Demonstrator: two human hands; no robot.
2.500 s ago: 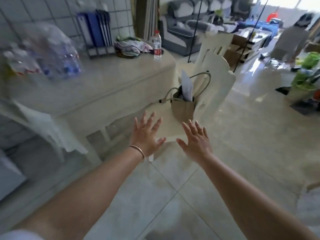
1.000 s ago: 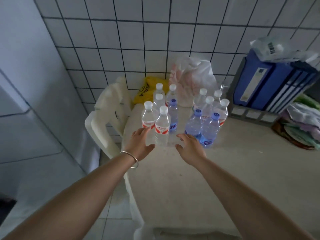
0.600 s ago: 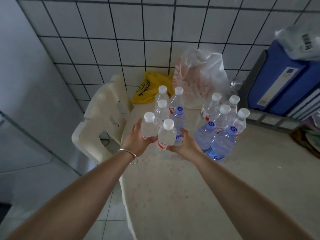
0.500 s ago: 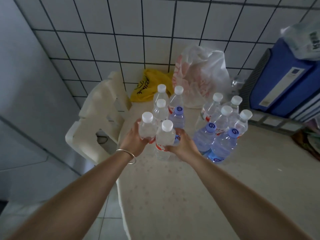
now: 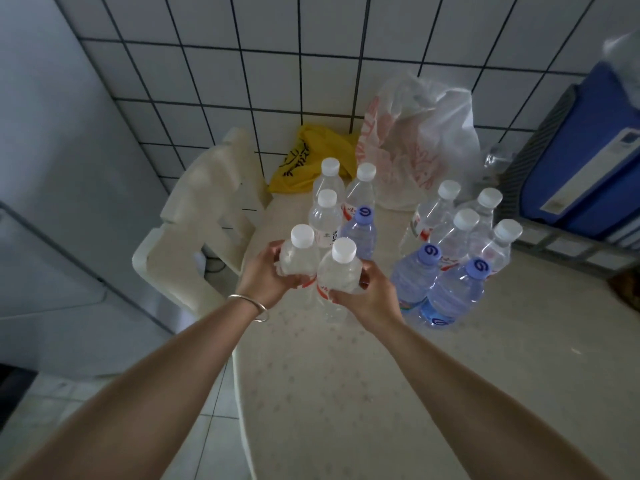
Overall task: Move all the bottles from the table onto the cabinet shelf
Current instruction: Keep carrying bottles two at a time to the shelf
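Blue bottle caps (image 5: 428, 251) bear a swirl logo.

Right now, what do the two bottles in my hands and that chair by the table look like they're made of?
Left bottle and right bottle: thin clear plastic, glossy, see-through walls, matte white caps. Chair: probably moulded plastic, cream, smooth dull surface.

The left hand (image 5: 265, 277) gripped one white-capped bottle (image 5: 298, 255) and the right hand (image 5: 369, 294) gripped another (image 5: 337, 273), the two bottles touching at the table (image 5: 346, 393) edge. Behind stood four more bottles (one blue-capped (image 5: 360, 230)), and to the right a cluster of six (image 5: 457, 254).
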